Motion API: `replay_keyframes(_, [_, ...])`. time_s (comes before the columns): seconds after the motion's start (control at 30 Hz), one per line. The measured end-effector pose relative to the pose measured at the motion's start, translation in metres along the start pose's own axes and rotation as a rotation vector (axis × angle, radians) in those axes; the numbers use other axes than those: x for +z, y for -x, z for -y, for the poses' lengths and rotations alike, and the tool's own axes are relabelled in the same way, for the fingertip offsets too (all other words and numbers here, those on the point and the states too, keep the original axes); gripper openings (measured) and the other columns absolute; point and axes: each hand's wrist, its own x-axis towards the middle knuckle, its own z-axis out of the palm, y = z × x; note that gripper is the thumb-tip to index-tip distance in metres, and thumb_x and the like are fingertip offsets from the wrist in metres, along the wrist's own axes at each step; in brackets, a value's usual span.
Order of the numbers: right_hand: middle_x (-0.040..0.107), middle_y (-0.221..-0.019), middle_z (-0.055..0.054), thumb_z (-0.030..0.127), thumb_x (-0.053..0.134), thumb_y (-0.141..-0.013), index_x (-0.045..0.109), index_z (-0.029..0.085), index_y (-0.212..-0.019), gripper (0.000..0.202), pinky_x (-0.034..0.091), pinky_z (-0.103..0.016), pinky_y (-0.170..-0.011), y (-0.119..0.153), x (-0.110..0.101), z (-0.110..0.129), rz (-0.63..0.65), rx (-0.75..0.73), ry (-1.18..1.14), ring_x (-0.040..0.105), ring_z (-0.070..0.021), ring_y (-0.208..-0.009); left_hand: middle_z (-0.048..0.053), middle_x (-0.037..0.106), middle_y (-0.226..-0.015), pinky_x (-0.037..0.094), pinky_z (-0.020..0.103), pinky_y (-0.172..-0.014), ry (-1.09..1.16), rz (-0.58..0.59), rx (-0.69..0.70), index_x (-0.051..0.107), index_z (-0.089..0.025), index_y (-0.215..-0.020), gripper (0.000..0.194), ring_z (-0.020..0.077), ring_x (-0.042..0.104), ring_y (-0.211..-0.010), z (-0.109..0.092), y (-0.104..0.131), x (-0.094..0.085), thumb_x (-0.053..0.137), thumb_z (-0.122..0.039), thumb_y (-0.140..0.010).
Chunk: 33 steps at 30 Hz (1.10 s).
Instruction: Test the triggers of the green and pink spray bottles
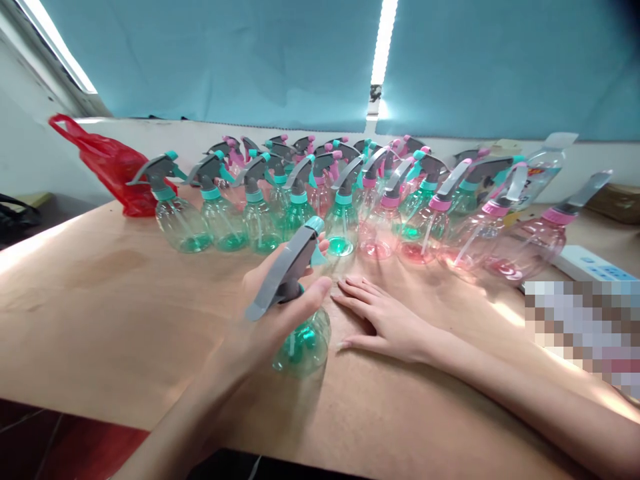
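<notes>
The bottle [314, 333] is held by the left hand [286, 320] over the near part of the table [110, 300], in front of the other bottles [227, 223]. A close grip is taken just under the grey head [287, 264], with the thumb [313, 295] laid along the near side and the other fingers partly hidden behind. Whether the trigger [317, 256] is pressed, or whether the base is borne by the table, cannot be told.

For good control, the bottle is best kept nearly upright, and the thin clear wall is not to be squeezed hard, as it seems likely to give. The trigger is best left free of pressure, since the nozzle [315, 225] is pointed away from the body, towards the rows.

Nothing is held by the right hand [387, 318]; it is laid on the table, palm down, fingers spread, just beside the bottle. From there the base can easily be steadied. Enough room is best left from the front row, whose heads could be knocked.
</notes>
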Motion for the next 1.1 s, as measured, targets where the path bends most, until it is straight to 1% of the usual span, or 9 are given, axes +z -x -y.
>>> replay_keyframes(0.1, [0.035,-0.157,-0.019,0.071,0.059,-0.083,0.045,0.016,-0.148,0.086,0.023,-0.058,-0.118,0.002,-0.001,0.004,0.003,-0.003,-0.046,0.025,-0.0362,-0.147,0.004,0.071,-0.097,0.057,0.035,-0.075,-0.094,0.017,-0.009,0.063,-0.024,-0.118,0.043,0.0231,0.068,-0.085,0.003,-0.001,-0.003,0.068,-0.041,-0.079])
replay_keyframes(0.2, [0.042,-0.152,-0.02,0.068,0.064,-0.082,0.042,0.017,-0.147,0.085,0.033,-0.056,-0.113,0.002,-0.004,0.017,-0.037,0.013,-0.188,0.038,-0.0353,-0.141,0.001,0.068,-0.085,0.054,0.034,-0.067,-0.186,0.053,0.042,0.063,-0.025,-0.115,0.039,0.0201,0.064,-0.072,0.007,-0.001,-0.004,0.067,-0.041,-0.08])
replay_keyframes(0.37, [0.049,-0.147,-0.014,0.057,0.074,-0.079,0.035,0.025,-0.146,0.084,0.042,-0.052,-0.107,-0.005,-0.003,0.046,-0.124,-0.019,-0.436,0.048,-0.033,-0.133,0.001,0.068,-0.089,0.055,0.036,-0.074,-0.2,0.097,0.077,0.058,-0.029,-0.123,0.045,0.0219,0.064,-0.081,0.014,0.004,-0.01,0.068,-0.039,-0.081])
replay_keyframes(0.57, [0.059,-0.133,-0.012,0.044,0.076,-0.082,0.036,0.023,-0.142,0.076,0.05,-0.045,-0.099,-0.022,0.006,0.066,-0.132,-0.006,-0.484,0.058,-0.0296,-0.121,0.005,0.069,-0.113,0.053,0.042,-0.092,-0.13,0.142,0.022,0.054,-0.026,-0.123,0.056,0.0272,0.065,-0.104,0.026,0.02,-0.031,0.077,-0.04,-0.074])
replay_keyframes(0.7, [0.062,-0.13,-0.008,0.035,0.071,-0.087,0.039,0.025,-0.138,0.061,0.052,-0.04,-0.095,-0.044,0.006,0.081,-0.097,-0.097,-0.509,0.062,-0.0253,-0.114,0.007,0.066,-0.122,0.051,0.042,-0.096,-0.126,0.169,0.024,0.054,-0.024,-0.122,0.053,0.0281,0.063,-0.113,0.034,0.038,-0.058,0.076,-0.04,-0.076])
replay_keyframes(0.87, [0.063,-0.127,-0.011,0.042,0.07,-0.087,0.045,0.022,-0.134,0.057,0.052,-0.044,-0.094,-0.084,0.012,0.11,-0.007,-0.074,-0.452,0.061,-0.0292,-0.115,0.006,0.067,-0.119,0.052,0.041,-0.093,-0.232,0.087,0.011,0.055,-0.027,-0.123,0.043,0.0269,0.065,-0.107,0.05,0.06,-0.099,0.068,-0.04,-0.085])
replay_keyframes(1.0, [0.067,-0.123,-0.011,0.049,0.071,-0.085,0.039,0.021,-0.143,0.072,0.054,-0.045,-0.092,-0.125,0.021,0.13,0.079,-0.099,-0.442,0.064,-0.0288,-0.112,0.005,0.068,-0.109,0.053,0.043,-0.09,-0.293,-0.074,-0.046,0.058,-0.028,-0.117,0.041,0.0284,0.067,-0.1,0.072,0.068,-0.133,0.07,-0.046,-0.083])
replay_keyframes(1.07, [0.063,-0.132,-0.012,0.054,0.074,-0.08,0.039,0.022,-0.145,0.08,0.052,-0.047,-0.096,-0.148,0.024,0.136,0.056,-0.124,-0.386,0.061,-0.0305,-0.119,0.007,0.064,-0.116,0.054,0.046,-0.09,-0.288,-0.222,-0.07,0.055,-0.03,-0.125,0.05,0.0313,0.065,-0.106,0.084,0.067,-0.153,0.071,-0.049,-0.081])
replay_keyframes(1.1, [0.06,-0.136,-0.013,0.056,0.074,-0.079,0.041,0.022,-0.144,0.08,0.05,-0.049,-0.098,-0.16,0.023,0.139,0.029,-0.129,-0.355,0.058,-0.0317,-0.122,0.007,0.064,-0.117,0.052,0.049,-0.092,-0.295,-0.269,-0.076,0.058,-0.03,-0.121,0.052,0.0339,0.064,-0.107,0.09,0.065,-0.165,0.075,-0.051,-0.076])
